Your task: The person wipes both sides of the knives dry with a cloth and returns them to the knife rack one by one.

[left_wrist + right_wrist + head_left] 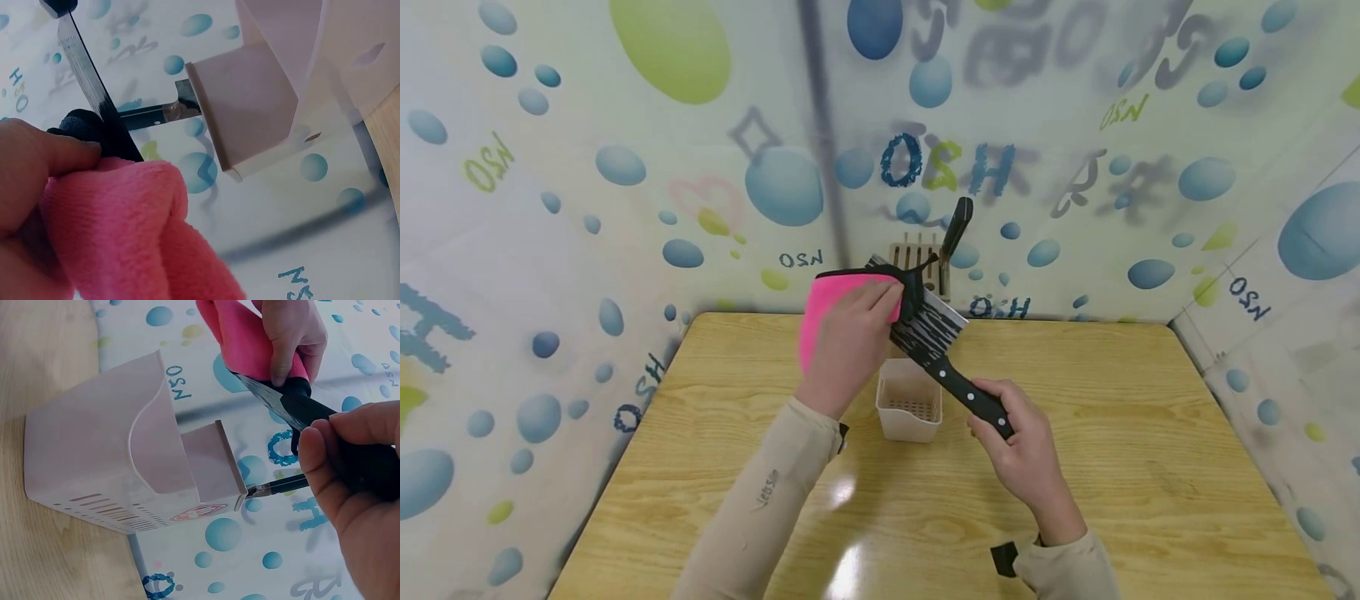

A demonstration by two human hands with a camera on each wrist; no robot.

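Observation:
My left hand (853,346) pinches a pink cloth (822,310) with a black edge and presses it over the far part of a kitchen knife's blade. The broad knife (931,327) has dark streaks on its blade and slants down to the right. My right hand (1022,450) grips its black riveted handle (958,385), fingers curled round it. In the left wrist view the fluffy cloth (119,231) bunches beneath the thumb, close to the blade (87,75). The right wrist view shows the blade (269,400) passing under the cloth; the tip is hidden.
Behind the knife, on the wooden table (760,358), stands a light beige knife holder (910,427) with a slotted back (904,258). Another black-handled knife (958,225) sticks up from it. A patterned sheet (700,167) hangs behind and at both sides.

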